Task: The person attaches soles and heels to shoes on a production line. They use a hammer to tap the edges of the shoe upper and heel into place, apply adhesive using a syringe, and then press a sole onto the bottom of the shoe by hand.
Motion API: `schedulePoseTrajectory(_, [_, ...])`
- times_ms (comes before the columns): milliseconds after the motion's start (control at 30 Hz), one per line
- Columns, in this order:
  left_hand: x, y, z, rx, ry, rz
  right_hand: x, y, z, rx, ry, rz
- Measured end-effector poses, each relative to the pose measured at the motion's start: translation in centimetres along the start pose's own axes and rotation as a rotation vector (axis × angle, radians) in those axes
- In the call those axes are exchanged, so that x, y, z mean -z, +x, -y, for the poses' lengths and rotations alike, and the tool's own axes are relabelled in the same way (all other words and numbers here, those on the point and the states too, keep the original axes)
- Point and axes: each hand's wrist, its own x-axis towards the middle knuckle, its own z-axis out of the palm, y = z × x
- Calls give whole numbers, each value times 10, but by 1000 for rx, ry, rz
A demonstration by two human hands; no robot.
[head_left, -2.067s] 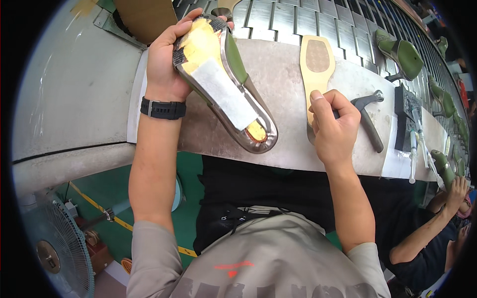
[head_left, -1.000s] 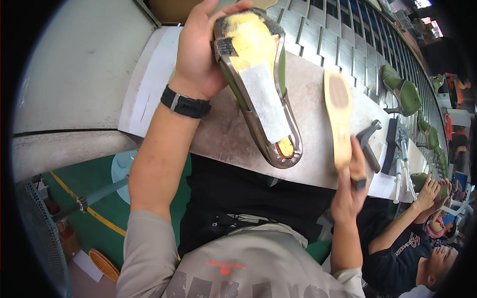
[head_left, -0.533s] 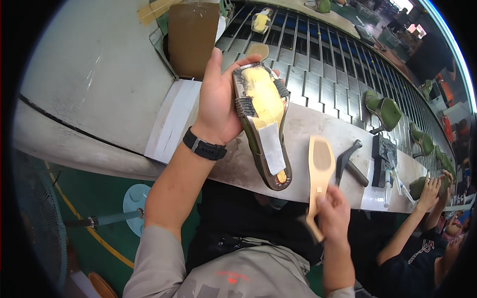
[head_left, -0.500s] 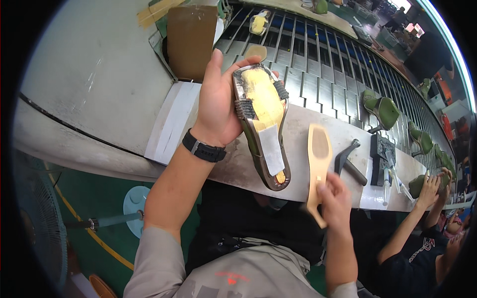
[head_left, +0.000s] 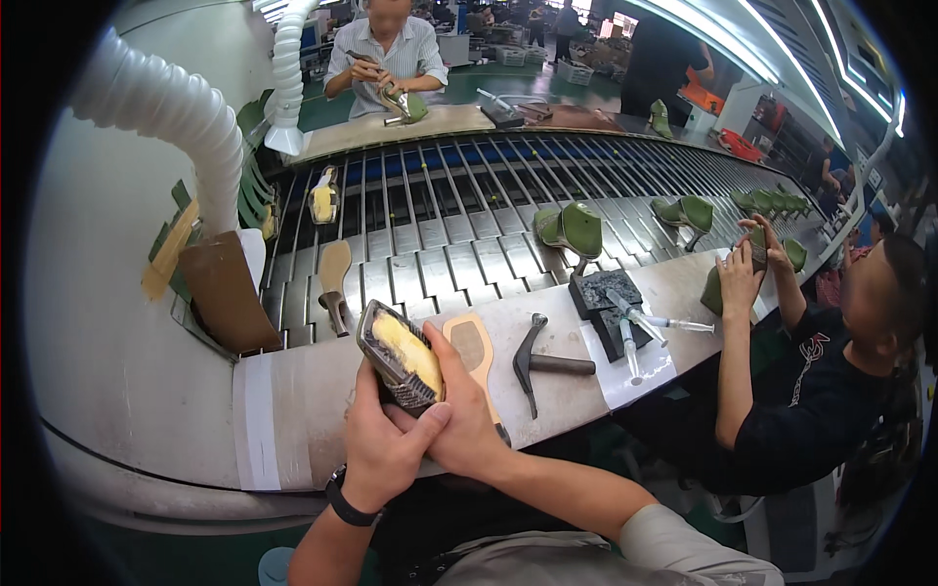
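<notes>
My left hand (head_left: pixel 379 444) and my right hand (head_left: pixel 467 415) are both closed around one shoe (head_left: pixel 403 354), close together over the bench edge. Its toe points up and away, and its underside faces up with a yellow patch and dark, rough edges. My fingers and palms hide the heel part. A tan sole (head_left: pixel 471 340) with a brown patch lies on the bench just behind my right hand, which covers its middle. Beyond the shoe, a second tan sole (head_left: pixel 333 271) with a heel attached lies at the edge of the slatted conveyor (head_left: pixel 469 230).
Right of the soles lie a hammer (head_left: pixel 562 364) and a dark block (head_left: pixel 606 296) with several syringes (head_left: pixel 630 356). Green heeled shoes (head_left: pixel 576 230) stand along the conveyor. A co-worker (head_left: pixel 831 352) handles a shoe at right, another (head_left: pixel 391 59) works opposite. A white hose (head_left: pixel 181 107) hangs left.
My right hand has let go of the tan sole, now on the bench, and has joined my left on the shoe. The shoe's toe has tipped away, and the view has tilted up.
</notes>
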Motion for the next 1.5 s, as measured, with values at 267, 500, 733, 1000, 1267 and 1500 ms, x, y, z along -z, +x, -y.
schedulePoseTrajectory(267, [77,41,5,151,272,567,-23,-54,-33,-390,422,210])
schedulePoseTrajectory(500, [75,9,39,217,501,370,63,-76,-11,-123,33,277])
schedulePoseTrajectory(733, [106,-1,39,262,330,343,111,-95,-2,-79,-23,103])
schedulePoseTrajectory(1000, [124,47,74,504,163,584,118,-93,-6,-17,-129,-33])
schedulePoseTrajectory(1267, [99,57,73,404,462,457,214,-101,-43,6,-413,-663])
schedulePoseTrajectory(1500, [97,31,60,341,435,381,246,-47,-43,-499,-13,-212])
